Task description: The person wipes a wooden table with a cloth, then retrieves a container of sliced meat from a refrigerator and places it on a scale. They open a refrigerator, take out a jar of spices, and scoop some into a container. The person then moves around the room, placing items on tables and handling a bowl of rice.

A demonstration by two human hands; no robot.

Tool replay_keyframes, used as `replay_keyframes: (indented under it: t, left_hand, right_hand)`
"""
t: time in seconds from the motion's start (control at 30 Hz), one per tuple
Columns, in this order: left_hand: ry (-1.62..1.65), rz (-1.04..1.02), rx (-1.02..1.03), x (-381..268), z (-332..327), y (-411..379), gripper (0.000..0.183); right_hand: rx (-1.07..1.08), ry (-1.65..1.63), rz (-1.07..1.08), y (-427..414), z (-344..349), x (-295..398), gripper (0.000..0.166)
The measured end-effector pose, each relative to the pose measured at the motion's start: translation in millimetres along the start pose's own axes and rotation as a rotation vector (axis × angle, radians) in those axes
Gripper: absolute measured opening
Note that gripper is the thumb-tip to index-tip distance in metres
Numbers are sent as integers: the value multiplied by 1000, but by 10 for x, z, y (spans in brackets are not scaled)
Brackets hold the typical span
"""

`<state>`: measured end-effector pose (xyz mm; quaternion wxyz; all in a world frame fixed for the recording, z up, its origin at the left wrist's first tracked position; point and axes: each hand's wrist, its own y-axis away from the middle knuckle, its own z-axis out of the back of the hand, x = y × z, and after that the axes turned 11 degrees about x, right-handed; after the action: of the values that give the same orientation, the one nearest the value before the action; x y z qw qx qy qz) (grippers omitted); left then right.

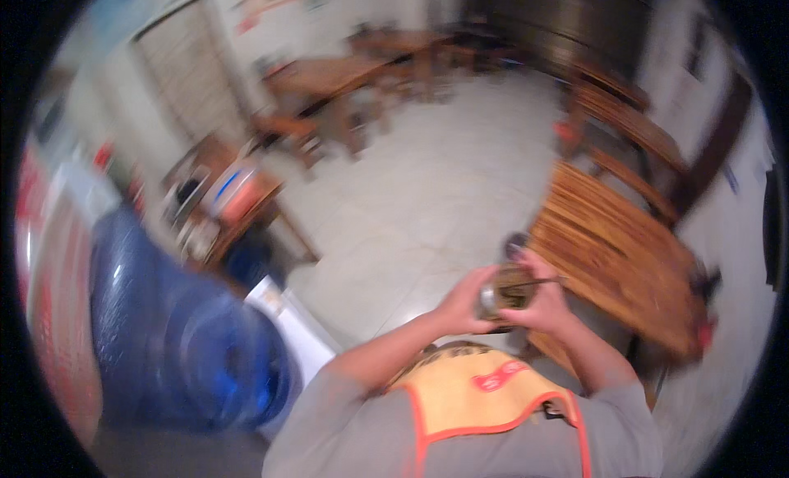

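Note:
Both hands are together in front of my chest, over a yellow apron (459, 395) with orange-red edging. Between them is a roundish container (516, 287), seemingly a glass jar with brownish-green contents, though blur hides the details. My left hand (465, 302) grips its left side, near a silvery rim or lid. My right hand (545, 296) holds the other side, with a thin dark stick-like thing (545, 281) lying across it at the fingers.
A wooden table (616, 256) stands close on the right, with wooden benches behind it. Large blue water bottles (185, 336) are near on the left, beside a white box (296, 330). A small table (246, 222) bears a plastic tub. More wooden tables (327, 77) line the back wall.

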<state>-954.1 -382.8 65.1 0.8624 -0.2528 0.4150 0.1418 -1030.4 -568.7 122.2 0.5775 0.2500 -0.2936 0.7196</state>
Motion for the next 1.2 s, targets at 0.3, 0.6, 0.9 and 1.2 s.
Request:
replay_keyframes:
  t: [0.3, 0.6, 0.9, 1.2]
  left_hand:
    - [-88, 158, -268, 1064, 1234, -236, 102]
    - [274, 806, -853, 2613, 2363, 566, 85]
    - [689, 789, -1694, 2929, 3460, 1441, 67]
    - [968, 354, -1939, 3936, 4781, 2051, 56]
  right_hand:
    - [108, -71, 151, -2090, -169, -146, 103]
    - [337, -141, 443, -4798, -956, -237, 98]
    - [306, -48, 705, -7543, -1754, 950, 89]
    - [237, -160, 807, -9251, -3083, 2510, 81]
